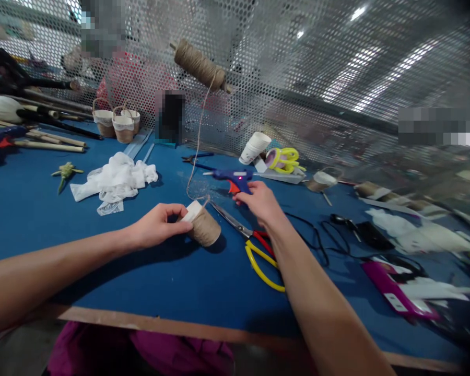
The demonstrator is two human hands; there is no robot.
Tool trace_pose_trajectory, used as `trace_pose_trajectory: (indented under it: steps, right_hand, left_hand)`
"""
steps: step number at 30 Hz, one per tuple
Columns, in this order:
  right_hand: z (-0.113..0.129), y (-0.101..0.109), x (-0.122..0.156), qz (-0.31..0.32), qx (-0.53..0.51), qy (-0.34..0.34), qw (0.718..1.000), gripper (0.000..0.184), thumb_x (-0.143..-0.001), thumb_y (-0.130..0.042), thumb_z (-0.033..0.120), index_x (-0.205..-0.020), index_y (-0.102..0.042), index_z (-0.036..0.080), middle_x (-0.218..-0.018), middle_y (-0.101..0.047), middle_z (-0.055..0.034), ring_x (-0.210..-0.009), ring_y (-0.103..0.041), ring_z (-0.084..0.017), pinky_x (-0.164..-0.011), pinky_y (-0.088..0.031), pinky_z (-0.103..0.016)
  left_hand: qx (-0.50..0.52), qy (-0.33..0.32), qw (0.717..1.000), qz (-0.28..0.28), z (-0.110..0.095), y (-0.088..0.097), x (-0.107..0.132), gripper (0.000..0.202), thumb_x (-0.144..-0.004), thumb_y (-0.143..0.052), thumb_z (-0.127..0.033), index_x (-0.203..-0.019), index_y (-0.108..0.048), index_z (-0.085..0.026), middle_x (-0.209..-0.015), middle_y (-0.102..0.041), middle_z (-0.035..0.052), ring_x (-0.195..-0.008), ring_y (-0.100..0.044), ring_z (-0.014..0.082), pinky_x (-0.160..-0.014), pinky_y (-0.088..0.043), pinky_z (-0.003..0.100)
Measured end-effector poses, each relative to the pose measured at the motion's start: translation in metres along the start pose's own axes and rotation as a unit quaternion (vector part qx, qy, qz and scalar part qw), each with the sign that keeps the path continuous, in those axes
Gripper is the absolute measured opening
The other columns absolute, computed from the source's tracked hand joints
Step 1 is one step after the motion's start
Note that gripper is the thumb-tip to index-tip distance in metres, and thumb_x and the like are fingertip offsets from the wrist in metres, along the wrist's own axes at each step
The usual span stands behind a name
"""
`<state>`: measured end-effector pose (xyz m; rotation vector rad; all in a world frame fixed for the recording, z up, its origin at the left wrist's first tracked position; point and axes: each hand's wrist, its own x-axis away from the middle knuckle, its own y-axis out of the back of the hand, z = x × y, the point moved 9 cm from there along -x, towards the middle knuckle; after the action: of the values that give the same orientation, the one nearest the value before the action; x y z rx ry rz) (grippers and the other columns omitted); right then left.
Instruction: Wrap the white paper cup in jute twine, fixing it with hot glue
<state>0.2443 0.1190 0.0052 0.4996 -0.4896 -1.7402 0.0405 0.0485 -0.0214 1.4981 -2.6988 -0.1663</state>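
My left hand (159, 224) is closed round a small paper cup (201, 224) partly wrapped in brown twine, held on its side just above the blue table (43, 209). A strand of twine (198, 151) runs up from the cup to a spool (199, 65) hung on the mesh screen. My right hand (258, 201) reaches over to the blue glue gun (231, 177) and touches its red-lit handle, fingers curled. Yellow-and-red scissors (254, 245) lie under my right wrist.
White lace cloth (115, 180) lies to the left. Two small twine baskets (117, 122), bamboo sticks (50, 141) and another glue gun (0, 143) sit at far left. White cups (254, 148), yellow tape rolls (284, 159), a black cord (317, 235) and a purple case (395, 292) lie right. A person sits behind the mesh.
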Motion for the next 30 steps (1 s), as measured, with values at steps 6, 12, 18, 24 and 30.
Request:
trace_pose_trajectory:
  steps: [6, 12, 18, 24, 30]
  right_hand:
    - [0.033, 0.018, 0.043, 0.071, -0.155, 0.008, 0.985, 0.020, -0.064, -0.063, 0.033, -0.073, -0.054, 0.017, -0.060, -0.054, 0.0018, -0.049, -0.051, -0.010, -0.047, -0.044, -0.024]
    - [0.037, 0.001, 0.080, 0.233, -0.051, 0.010, 0.971, 0.019, -0.068, -0.062, 0.035, -0.075, -0.063, 0.017, -0.048, -0.054, 0.0017, -0.044, -0.047, -0.010, -0.041, -0.038, -0.022]
    - [0.048, 0.003, 0.088, 0.197, 0.100, 0.047, 0.974, 0.026, -0.069, -0.060, 0.040, -0.052, -0.053, 0.020, -0.040, -0.048, 0.0039, -0.037, -0.042, -0.009, -0.038, -0.035, -0.023]
    - [0.051, -0.003, 0.090, 0.172, 0.124, 0.060, 0.975, 0.021, -0.070, -0.058, 0.041, -0.076, -0.060, 0.021, -0.044, -0.049, 0.0055, -0.040, -0.046, -0.011, -0.040, -0.040, -0.022]
    - [0.054, -0.006, 0.093, 0.173, 0.123, 0.076, 0.974, 0.022, -0.070, -0.057, 0.041, -0.081, -0.061, 0.022, -0.049, -0.054, 0.0045, -0.046, -0.051, -0.013, -0.044, -0.044, -0.023]
  left_hand:
    - [0.118, 0.059, 0.990, -0.042, 0.010, 0.012, -0.003, 0.014, -0.070, -0.058, -0.021, -0.065, -0.049, -0.012, -0.063, -0.052, -0.0017, -0.060, -0.046, 0.0086, -0.061, -0.034, 0.023]
    - [0.108, 0.057, 0.992, -0.042, 0.010, 0.020, -0.005, 0.012, -0.070, -0.059, -0.020, -0.065, -0.051, -0.012, -0.062, -0.054, -0.0025, -0.060, -0.047, 0.0085, -0.061, -0.034, 0.023]
    - [0.118, 0.079, 0.989, -0.045, 0.013, 0.021, -0.005, 0.013, -0.068, -0.060, -0.020, -0.065, -0.051, -0.011, -0.062, -0.053, -0.0027, -0.061, -0.047, 0.0082, -0.063, -0.035, 0.022]
    - [0.103, 0.076, 0.992, 0.010, 0.007, 0.007, -0.002, 0.013, -0.069, -0.059, -0.021, -0.068, -0.052, -0.010, -0.065, -0.053, -0.0014, -0.061, -0.047, 0.0086, -0.061, -0.035, 0.022]
    - [0.076, 0.057, 0.993, 0.064, 0.001, -0.003, 0.000, 0.009, -0.072, -0.056, -0.018, -0.070, -0.053, -0.010, -0.067, -0.052, -0.0015, -0.063, -0.045, 0.0079, -0.061, -0.034, 0.021]
